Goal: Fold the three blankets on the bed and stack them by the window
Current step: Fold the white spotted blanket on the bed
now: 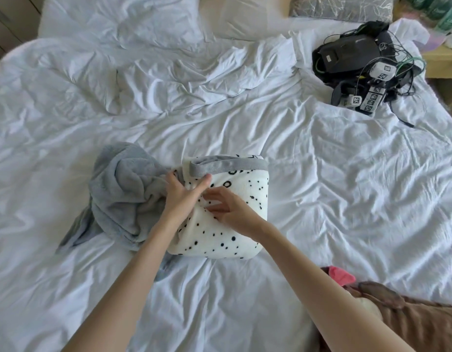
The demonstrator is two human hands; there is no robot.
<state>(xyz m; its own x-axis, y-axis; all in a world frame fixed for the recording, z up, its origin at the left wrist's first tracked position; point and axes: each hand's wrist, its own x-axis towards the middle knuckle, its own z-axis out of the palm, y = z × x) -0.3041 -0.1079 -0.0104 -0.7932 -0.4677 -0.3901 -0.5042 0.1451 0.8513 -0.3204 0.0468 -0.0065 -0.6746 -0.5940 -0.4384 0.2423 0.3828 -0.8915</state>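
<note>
1. A folded white blanket with black dots is lying near the middle of the bed, on the white sheet, in a thick, roughly square bundle. A grey trim band is running along its far edge.
2. The person's left hand is gripping the bundle's left edge. The thumb is stretching over the top towards the grey trim, and the fingers are disappearing down the side, between this blanket and the one beside it.
3. The right hand is resting on top of the bundle just beside the left, its fingers bent and pinching a crease of the dotted fabric. Both bare forearms are reaching in from the near edge of the view.
4. A plain grey blanket is lying crumpled and unfolded on the left, touching the dotted bundle.
5. A brown blanket is lying bunched at the near right corner of the bed, well apart from the other two, with something pink showing at its far end.
6. A rumpled white duvet is covering the far half of the bed, with a white pillow behind it and a grey patterned pillow further right.
7. At the far right of the bed, a heap of black gear is lying tangled in thin cables, with small white cubes bearing black-and-white marker squares among them.
</note>
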